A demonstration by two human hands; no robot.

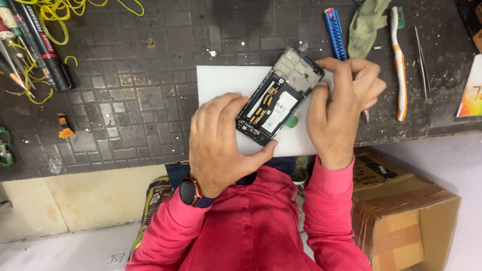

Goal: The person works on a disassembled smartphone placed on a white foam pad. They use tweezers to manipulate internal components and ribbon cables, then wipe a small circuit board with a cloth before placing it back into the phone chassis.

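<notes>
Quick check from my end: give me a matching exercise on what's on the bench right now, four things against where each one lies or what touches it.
Things:
1. opened phone
2. toothbrush
3. marker pens
4. cardboard box

Places:
A. far left of the bench, beside yellow wire
B. below the bench edge, at the right
C. on the white sheet, between both hands
D. on the bench at the right, beside the tweezers

Pairs: 1-C, 2-D, 3-A, 4-B

The left hand steadies the phone's lower end; the right hand works at its upper right edge.

Bright even light from above, soft small shadows under the hands, sharp picture, edges bend a little
</notes>
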